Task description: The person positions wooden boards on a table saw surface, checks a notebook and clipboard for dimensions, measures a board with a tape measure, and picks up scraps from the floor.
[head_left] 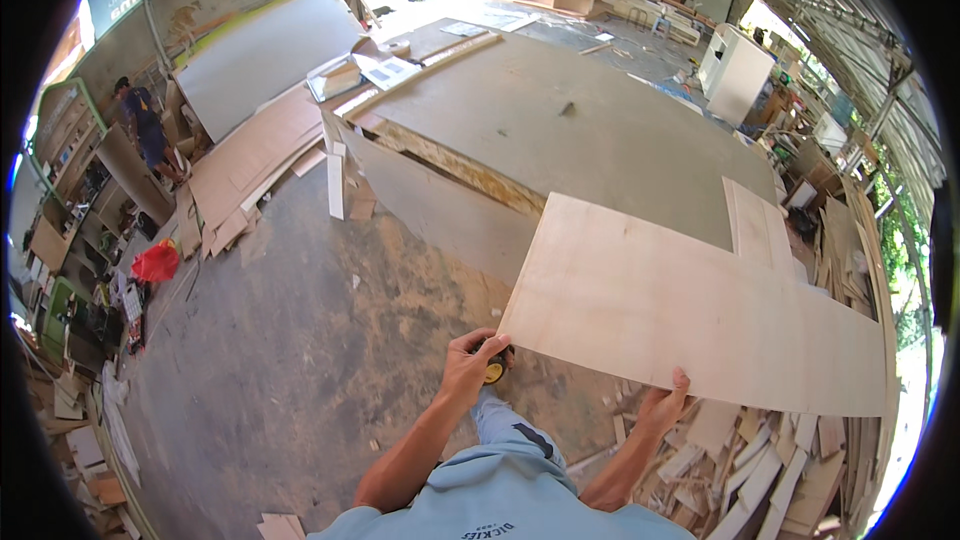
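A pale rectangular plywood sheet (pixel 690 300) is held in front of me, its far part over the near right corner of a large worktable (pixel 600 120). My left hand (pixel 466 368) is closed at the sheet's near left corner, thumb on top. In the same hand is a black and yellow tape measure (pixel 494 371), partly hidden by the fingers. My right hand (pixel 662 408) grips the sheet's near edge, with the thumb above and the other fingers hidden underneath. Beyond the sheet, a narrower light board (pixel 758 225) lies on the table.
Wood offcuts (pixel 740 470) are heaped on the floor at my right. Stacked brown panels (pixel 250 155) lie left of the table, near a large white board (pixel 270 55). A person (pixel 150 125) stands at far left, above a red bag (pixel 156 261). A white cabinet (pixel 735 70) stands far right.
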### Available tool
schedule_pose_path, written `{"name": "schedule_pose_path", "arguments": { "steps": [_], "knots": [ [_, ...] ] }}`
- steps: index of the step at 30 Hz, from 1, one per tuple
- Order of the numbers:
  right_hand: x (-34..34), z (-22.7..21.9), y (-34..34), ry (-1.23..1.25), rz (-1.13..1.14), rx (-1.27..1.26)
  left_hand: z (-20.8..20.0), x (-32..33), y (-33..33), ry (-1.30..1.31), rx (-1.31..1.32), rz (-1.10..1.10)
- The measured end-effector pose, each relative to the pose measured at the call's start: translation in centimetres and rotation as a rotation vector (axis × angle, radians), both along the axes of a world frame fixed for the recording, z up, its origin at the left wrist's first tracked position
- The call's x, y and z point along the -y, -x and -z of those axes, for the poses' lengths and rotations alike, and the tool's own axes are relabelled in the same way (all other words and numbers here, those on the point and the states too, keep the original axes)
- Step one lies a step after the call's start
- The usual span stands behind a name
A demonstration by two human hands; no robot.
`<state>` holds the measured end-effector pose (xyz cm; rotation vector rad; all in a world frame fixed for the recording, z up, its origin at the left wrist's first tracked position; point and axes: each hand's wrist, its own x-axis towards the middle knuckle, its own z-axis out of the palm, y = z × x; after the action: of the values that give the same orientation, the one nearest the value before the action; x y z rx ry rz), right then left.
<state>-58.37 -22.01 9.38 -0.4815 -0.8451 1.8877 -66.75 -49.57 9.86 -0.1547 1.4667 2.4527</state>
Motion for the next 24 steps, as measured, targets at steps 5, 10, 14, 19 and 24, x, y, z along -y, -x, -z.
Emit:
{"name": "schedule_pose_path", "arguments": {
  "steps": [5,10,14,19,24],
  "knots": [
    [2.2,2.4,13.3,0.024,-0.162,-0.014,2.2,3.0,12.1,0.028,0.044,-0.176],
    [7.3,2.9,23.8,0.162,-0.382,0.021,3.2,7.9,20.9,0.035,0.093,-0.369],
    [9.9,5.1,30.6,0.305,-0.593,0.030,2.7,11.9,28.2,0.127,0.102,-0.476],
    [12.7,9.1,37.4,0.481,-0.761,0.094,5.1,16.6,36.1,0.125,0.066,-0.532],
    [15.9,12.1,43.6,0.607,-0.883,0.183,9.2,20.9,43.8,0.194,0.118,-0.537]
  ]
}}
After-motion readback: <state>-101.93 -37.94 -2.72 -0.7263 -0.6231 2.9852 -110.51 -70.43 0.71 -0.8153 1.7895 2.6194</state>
